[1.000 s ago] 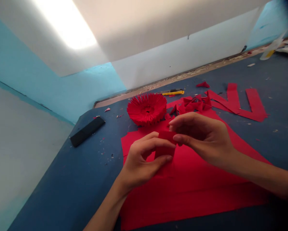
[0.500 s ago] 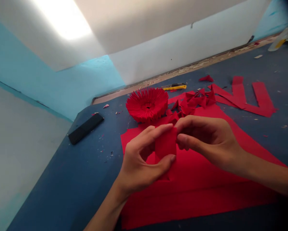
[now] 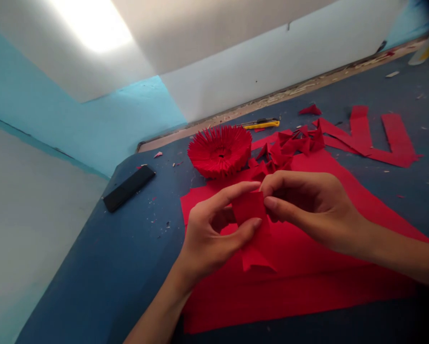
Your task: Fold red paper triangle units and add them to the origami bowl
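A small folded piece of red paper (image 3: 249, 206) is held up between my two hands, over a large red sheet (image 3: 307, 277). My left hand (image 3: 214, 229) grips it from the left, with the thumb on its near face and the fingers along its top. The fingertips of my right hand (image 3: 307, 205) pinch its upper right edge. Its lower end hangs down with a notched edge. Just beyond my hands sit a round, pleated red paper piece (image 3: 219, 152) and a heap of small folded red pieces (image 3: 286, 148).
A black flat object (image 3: 129, 188) lies at the left on the blue tabletop (image 3: 128, 258). Behind the pleated piece is a yellow cutter (image 3: 262, 124). Red paper strips (image 3: 397, 141) lie at the right, and a bottle (image 3: 422, 53) stands in the far right corner.
The folded paper has tilted, and more of its lower end now shows below my left thumb. My left thumb has risen slightly. Both hands keep their hold.
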Tool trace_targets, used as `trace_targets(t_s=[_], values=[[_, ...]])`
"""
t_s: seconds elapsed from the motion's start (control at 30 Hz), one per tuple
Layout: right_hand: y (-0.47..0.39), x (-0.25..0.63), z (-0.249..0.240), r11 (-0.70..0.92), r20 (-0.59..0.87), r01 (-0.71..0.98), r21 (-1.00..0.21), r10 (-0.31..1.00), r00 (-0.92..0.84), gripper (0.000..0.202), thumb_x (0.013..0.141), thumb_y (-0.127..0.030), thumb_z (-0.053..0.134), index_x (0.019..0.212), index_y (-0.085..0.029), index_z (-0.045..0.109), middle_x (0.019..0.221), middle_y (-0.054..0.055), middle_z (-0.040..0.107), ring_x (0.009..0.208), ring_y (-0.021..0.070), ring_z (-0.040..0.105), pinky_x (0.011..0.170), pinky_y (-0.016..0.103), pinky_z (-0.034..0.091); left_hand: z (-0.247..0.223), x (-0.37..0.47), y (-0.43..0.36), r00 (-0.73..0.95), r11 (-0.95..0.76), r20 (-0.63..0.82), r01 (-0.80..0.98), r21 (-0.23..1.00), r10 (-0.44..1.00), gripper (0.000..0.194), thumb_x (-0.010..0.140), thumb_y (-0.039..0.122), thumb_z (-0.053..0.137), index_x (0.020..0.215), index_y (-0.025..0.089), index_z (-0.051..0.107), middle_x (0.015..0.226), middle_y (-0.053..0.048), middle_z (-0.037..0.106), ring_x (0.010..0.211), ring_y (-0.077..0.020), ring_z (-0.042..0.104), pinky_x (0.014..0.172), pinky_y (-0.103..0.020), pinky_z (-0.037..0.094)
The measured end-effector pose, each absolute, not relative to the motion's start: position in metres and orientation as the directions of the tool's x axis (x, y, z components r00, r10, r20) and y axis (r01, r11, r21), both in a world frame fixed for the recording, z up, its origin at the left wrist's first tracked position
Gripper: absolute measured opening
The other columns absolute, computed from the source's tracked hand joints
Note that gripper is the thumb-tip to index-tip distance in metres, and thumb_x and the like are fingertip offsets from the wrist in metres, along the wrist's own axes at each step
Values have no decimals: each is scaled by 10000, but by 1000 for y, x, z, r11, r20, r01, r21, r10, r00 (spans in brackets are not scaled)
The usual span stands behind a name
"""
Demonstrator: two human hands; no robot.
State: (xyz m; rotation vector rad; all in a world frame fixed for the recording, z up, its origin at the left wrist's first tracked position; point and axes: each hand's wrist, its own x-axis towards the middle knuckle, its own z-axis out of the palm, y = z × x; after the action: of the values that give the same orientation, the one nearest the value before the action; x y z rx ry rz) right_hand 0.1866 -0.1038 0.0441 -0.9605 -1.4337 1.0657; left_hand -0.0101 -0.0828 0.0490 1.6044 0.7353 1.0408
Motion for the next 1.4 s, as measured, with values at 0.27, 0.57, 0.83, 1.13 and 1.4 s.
trace_targets(t_s=[0.27, 0.57, 0.83, 1.13, 1.4], values=[[-109, 191, 37, 514, 482, 125, -848, 848, -222, 66, 994, -304, 712, 1046, -264, 721, 899, 43, 684, 784, 178, 647, 665, 305, 587, 47, -9, -77, 173, -328, 323, -3, 945, 930, 291, 862, 304, 911, 859, 191, 642, 851, 9, 721, 713, -110, 695, 631, -199, 596], [-106, 189, 34, 679, 568, 176, -713, 706, -423, 92, 990, -264, 698, 1000, -232, 784, 937, 67, 734, 756, 166, 682, 664, 286, 564, 45, -7, -80, 102, -417, 419, -33, 908, 902, 278, 935, 302, 842, 1131, 246, 652, 914, 44, 663, 715, -133, 781, 688, -248, 660], [-102, 188, 29, 568, 566, 230, -790, 820, -84, 55, 916, -224, 787, 880, -256, 761, 804, 25, 739, 731, 188, 687, 664, 318, 576, 46, -15, -72, -16, -483, 488, 120, 867, 872, 172, 910, 280, 869, 925, 198, 718, 848, 11, 719, 774, -116, 725, 711, -198, 611], [-95, 193, 27, 706, 695, 307, -639, 700, -162, 281, 985, -104, 589, 1162, -273, 728, 917, 31, 704, 768, 169, 658, 633, 304, 519, 46, -21, -66, 135, -597, 582, 138, 790, 802, 116, 945, 292, 833, 1026, 219, 794, 799, 11, 692, 613, -87, 613, 552, -193, 533], [-94, 198, 27, 745, 723, 359, -563, 654, -222, 408, 944, -26, 554, 1223, -285, 702, 939, 34, 664, 768, 167, 647, 613, 297, 503, 47, -25, -62, 388, -644, 550, 174, 745, 740, 254, 896, 223, 871, 1144, 212, 816, 1009, -62, 768, 889, -165, 722, 752, -251, 596]])
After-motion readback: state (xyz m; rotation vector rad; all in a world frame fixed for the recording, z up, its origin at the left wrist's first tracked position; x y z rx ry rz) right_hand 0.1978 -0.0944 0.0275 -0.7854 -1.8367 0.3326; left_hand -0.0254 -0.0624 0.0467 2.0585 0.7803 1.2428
